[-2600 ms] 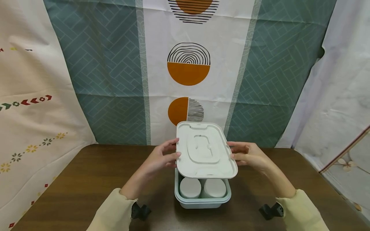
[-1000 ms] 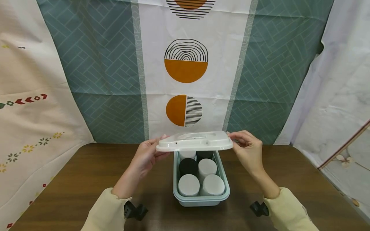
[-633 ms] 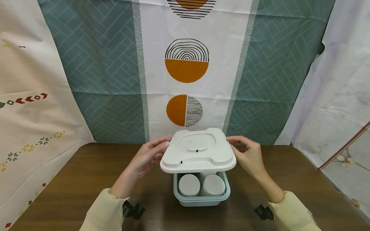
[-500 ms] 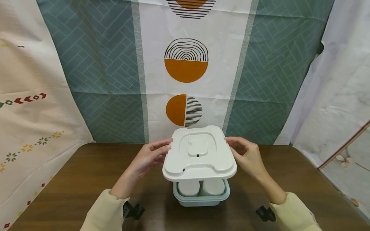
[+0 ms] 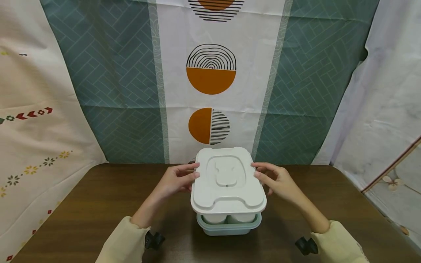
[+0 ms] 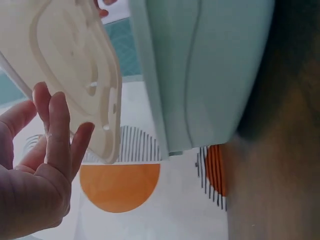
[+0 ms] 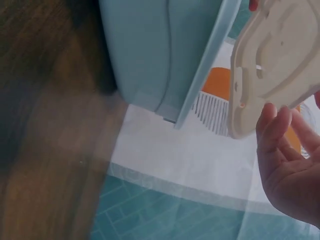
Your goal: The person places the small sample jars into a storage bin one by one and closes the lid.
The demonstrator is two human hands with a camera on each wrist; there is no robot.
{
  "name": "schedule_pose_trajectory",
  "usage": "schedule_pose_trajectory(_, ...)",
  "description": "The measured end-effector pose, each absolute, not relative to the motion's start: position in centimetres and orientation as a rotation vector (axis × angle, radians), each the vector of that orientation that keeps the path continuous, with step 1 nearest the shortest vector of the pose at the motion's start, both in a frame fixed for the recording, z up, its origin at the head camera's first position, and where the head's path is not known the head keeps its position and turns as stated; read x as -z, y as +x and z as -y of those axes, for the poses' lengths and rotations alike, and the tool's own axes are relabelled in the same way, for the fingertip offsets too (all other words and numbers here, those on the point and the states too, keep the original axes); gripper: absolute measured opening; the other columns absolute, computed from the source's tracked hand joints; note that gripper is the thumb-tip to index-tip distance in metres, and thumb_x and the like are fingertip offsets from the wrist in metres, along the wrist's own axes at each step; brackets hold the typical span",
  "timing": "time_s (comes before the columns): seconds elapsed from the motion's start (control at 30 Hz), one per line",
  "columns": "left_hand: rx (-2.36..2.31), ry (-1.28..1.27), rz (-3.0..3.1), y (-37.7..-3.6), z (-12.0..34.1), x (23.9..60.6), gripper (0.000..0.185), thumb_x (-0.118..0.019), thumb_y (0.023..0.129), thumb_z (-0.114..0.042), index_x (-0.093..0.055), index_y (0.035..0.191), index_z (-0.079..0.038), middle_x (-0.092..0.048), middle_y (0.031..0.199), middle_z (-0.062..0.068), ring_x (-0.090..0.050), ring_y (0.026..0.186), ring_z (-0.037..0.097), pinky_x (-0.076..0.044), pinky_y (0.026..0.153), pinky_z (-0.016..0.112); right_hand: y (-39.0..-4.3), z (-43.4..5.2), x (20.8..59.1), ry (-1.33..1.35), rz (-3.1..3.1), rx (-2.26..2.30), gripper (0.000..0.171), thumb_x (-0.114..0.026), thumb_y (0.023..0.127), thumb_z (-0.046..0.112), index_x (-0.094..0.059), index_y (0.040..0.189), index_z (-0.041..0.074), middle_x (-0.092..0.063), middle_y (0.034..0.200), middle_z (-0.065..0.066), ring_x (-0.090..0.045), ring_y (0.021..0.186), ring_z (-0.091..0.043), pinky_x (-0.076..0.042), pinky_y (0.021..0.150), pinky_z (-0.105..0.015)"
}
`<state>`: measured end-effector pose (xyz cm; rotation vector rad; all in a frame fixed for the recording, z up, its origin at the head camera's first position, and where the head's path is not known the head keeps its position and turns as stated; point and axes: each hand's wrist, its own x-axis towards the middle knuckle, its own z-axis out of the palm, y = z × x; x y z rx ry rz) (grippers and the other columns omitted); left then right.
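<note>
A white rectangular lid (image 5: 227, 197) with a raised panel is held above a pale blue-green plastic box (image 5: 228, 230). My left hand (image 5: 179, 178) pinches the lid's left edge near its far end, thumb on top. The opposite edge is pinched by my right hand (image 5: 274, 179). Under the lid's near edge show the white round tops of two items (image 5: 214, 219) inside the box; the rest of the contents are hidden. Both wrist views show the underside of the lid (image 6: 70, 55), separated by a gap from the box rim (image 7: 212, 55).
The box stands on a dark brown wooden table (image 5: 131, 193) near its middle. A patterned cloth (image 5: 210, 33) hangs behind the table, with pale cloths at both sides. A black wrist camera (image 5: 154, 241) sits at each sleeve.
The lid, seen nearly edge-on about a second ago, has tipped to show its top and come lower over the box. It covers the black and white round items farther back.
</note>
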<state>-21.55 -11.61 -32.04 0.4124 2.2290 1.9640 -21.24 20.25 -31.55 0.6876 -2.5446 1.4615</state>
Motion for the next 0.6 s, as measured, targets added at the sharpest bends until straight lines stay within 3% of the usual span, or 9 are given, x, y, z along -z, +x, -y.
schedule_pose_trajectory(0.17, -1.881, 0.428, -2.299, -21.7, 11.4, 32.9, 0.047, -0.066, 0.084, -0.020, -0.054, 0.125, 0.000, -0.060, 0.108, 0.019, -0.059, 0.063, 0.025, -0.054, 0.067, 0.040, -21.8, -20.4, 32.3, 0.743, 2.588, -1.498, 0.036, -0.058, 0.089, 0.016, -0.054, 0.124, 0.005, -0.055, 0.097, -0.014, -0.054, 0.061, -0.021, -0.044, 0.039, -0.031)
schedule_pose_trajectory(0.3, -1.808, 0.437, -2.375, -21.9, 11.2, 33.6, 0.047, -0.067, 0.083, -0.021, -0.056, 0.124, -0.002, -0.055, 0.118, 0.022, -0.061, 0.063, 0.027, -0.054, 0.066, 0.041, -22.2, -20.6, 32.9, 0.753, 2.597, -1.541, 0.037, -0.059, 0.088, 0.014, -0.054, 0.124, 0.004, -0.054, 0.099, -0.015, -0.054, 0.061, -0.020, -0.044, 0.040, -0.031)
schedule_pose_trajectory(0.6, -1.581, 0.376, -2.615, -22.1, 10.2, 34.4, 0.038, -0.067, 0.082, -0.015, -0.061, 0.119, -0.006, -0.061, 0.107, 0.018, -0.061, 0.055, 0.020, -0.054, 0.056, 0.032, -22.6, -20.7, 34.1, 0.742, 2.683, -1.538, 0.040, -0.059, 0.089, 0.017, -0.051, 0.125, 0.004, -0.053, 0.107, -0.018, -0.051, 0.059, -0.014, -0.045, 0.041, -0.033)
